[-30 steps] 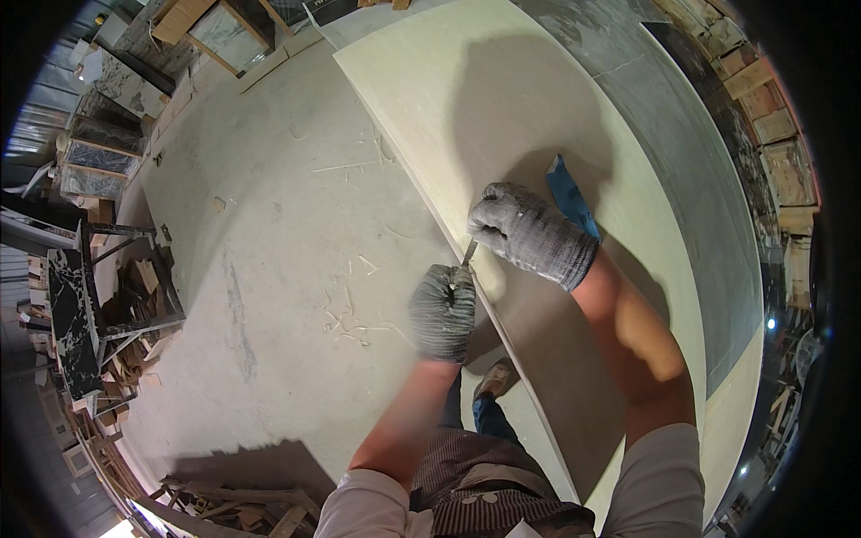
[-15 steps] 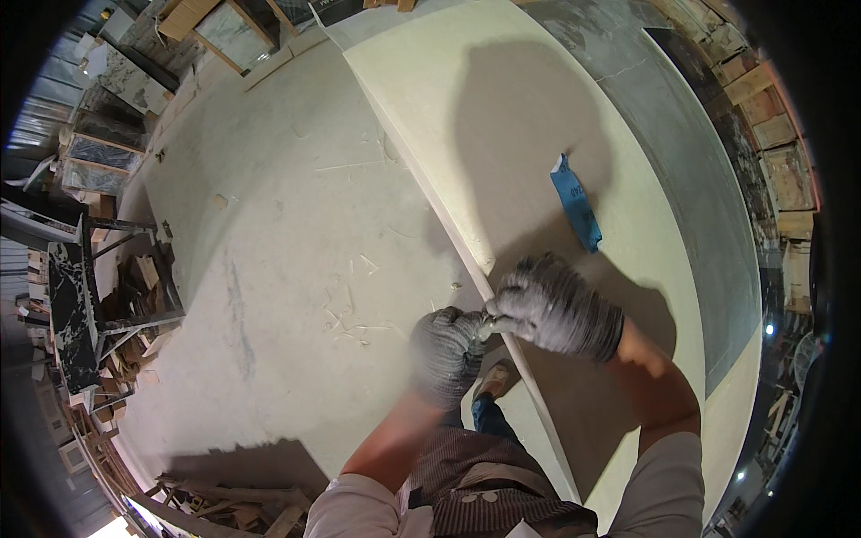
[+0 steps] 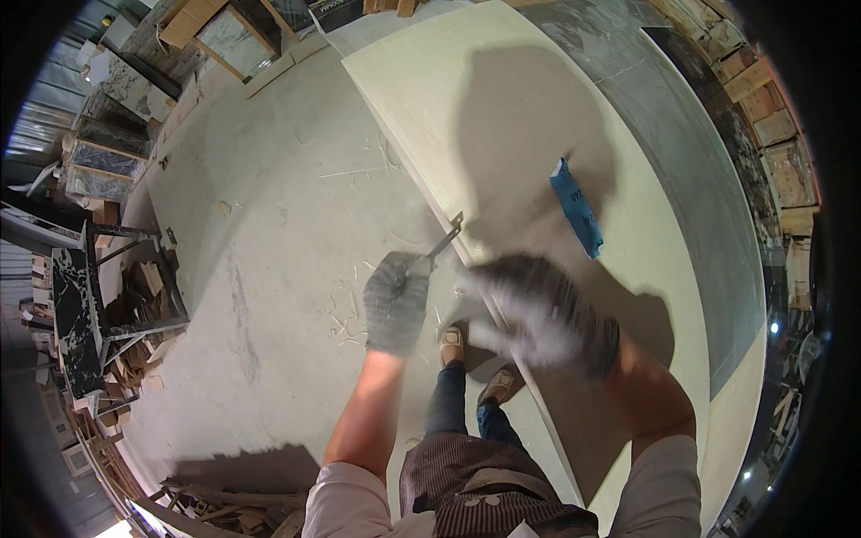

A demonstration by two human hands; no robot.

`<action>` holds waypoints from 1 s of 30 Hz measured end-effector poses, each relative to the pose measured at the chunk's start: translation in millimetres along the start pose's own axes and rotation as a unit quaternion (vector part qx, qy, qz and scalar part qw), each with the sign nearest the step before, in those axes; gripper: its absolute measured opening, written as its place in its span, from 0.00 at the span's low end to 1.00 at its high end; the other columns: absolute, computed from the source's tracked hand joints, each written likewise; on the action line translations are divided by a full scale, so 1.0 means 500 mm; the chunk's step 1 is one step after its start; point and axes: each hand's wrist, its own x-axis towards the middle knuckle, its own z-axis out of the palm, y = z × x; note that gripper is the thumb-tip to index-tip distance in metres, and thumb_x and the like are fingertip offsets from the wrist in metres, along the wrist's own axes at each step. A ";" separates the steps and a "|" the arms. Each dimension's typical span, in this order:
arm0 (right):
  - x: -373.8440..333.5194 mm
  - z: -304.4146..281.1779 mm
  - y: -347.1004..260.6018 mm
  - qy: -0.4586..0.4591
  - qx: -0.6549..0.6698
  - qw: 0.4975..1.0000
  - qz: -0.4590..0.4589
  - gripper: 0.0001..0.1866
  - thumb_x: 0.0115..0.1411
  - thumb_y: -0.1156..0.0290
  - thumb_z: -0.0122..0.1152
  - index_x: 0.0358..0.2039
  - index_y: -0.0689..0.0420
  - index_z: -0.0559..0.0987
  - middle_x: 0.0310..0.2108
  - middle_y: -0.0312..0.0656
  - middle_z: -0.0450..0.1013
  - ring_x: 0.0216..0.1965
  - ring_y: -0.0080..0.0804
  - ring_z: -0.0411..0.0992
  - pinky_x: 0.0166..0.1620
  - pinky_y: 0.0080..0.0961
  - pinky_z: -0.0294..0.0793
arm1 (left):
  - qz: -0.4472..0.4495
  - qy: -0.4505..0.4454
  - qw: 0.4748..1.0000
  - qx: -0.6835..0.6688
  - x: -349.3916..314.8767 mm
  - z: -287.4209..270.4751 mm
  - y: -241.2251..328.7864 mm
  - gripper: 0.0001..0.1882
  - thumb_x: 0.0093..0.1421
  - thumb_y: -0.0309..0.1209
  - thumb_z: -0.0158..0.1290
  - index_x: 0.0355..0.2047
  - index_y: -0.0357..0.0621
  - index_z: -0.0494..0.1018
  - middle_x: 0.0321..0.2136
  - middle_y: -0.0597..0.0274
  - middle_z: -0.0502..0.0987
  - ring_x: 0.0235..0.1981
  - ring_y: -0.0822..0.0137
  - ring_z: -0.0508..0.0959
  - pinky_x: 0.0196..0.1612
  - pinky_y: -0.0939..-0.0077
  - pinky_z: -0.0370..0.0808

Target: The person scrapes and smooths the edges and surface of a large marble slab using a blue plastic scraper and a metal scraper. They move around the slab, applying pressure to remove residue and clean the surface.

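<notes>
A large cream panel (image 3: 413,81) lies on my right, its long edge running away from me. My left hand (image 3: 395,300), in a grey knit glove, is closed on a thin dark metal tool (image 3: 445,240). The tool's flat, notched-looking tip reaches the panel's edge; whether it touches is unclear. My right hand (image 3: 547,309), gloved too, is smeared by motion over that edge. Its thumb and fingers look apart, with nothing visible between them. Farther off on the panel, a torn strip of blue sandpaper (image 3: 576,208) rests in my shadow.
Thin pale strips (image 3: 345,327) are scattered on the concrete floor (image 3: 260,233) left of the panel. A dark grey slab (image 3: 686,170) lies beyond the panel on the right. At the left stands a metal-framed bench (image 3: 134,327); scrap wood (image 3: 233,511) is heaped at the lower left.
My hands were together at the panel edge and have separated. The left hand moved left, bringing the thin metal tool into plain view; the right hand stayed over the edge, its thumb and fingers now apart.
</notes>
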 end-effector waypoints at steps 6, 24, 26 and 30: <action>0.123 0.005 0.148 0.088 -0.118 0.986 0.075 0.08 0.54 0.71 0.62 0.35 0.56 0.78 0.35 0.44 0.75 0.38 0.44 0.73 0.45 0.38 0.72 | 0.077 -0.015 0.996 0.052 0.059 0.047 -0.019 0.06 0.62 0.28 0.54 0.30 0.39 0.72 0.21 0.61 0.71 0.24 0.72 0.68 0.29 0.76 0.69; 0.137 0.026 0.155 0.072 -0.143 0.986 0.056 0.06 0.51 0.70 0.62 0.28 0.54 0.75 0.29 0.44 0.71 0.34 0.47 0.71 0.40 0.42 0.72 | 0.111 0.021 0.988 0.105 0.083 0.043 -0.031 0.07 0.61 0.27 0.56 0.26 0.40 0.72 0.17 0.68 0.69 0.21 0.77 0.63 0.26 0.79 0.65; 0.135 0.023 0.156 0.065 -0.142 0.986 0.061 0.06 0.51 0.70 0.62 0.29 0.54 0.75 0.30 0.44 0.72 0.35 0.46 0.72 0.40 0.42 0.72 | 0.106 0.021 0.987 0.119 0.081 0.046 -0.030 0.07 0.61 0.27 0.55 0.26 0.40 0.72 0.18 0.69 0.69 0.21 0.78 0.63 0.26 0.79 0.65; 0.139 0.022 0.154 0.056 -0.131 0.988 0.061 0.05 0.51 0.70 0.62 0.29 0.54 0.76 0.30 0.44 0.72 0.36 0.46 0.72 0.42 0.42 0.72 | 0.112 0.008 0.991 0.068 0.086 0.041 -0.045 0.07 0.61 0.26 0.55 0.26 0.40 0.72 0.19 0.70 0.69 0.22 0.78 0.63 0.27 0.80 0.65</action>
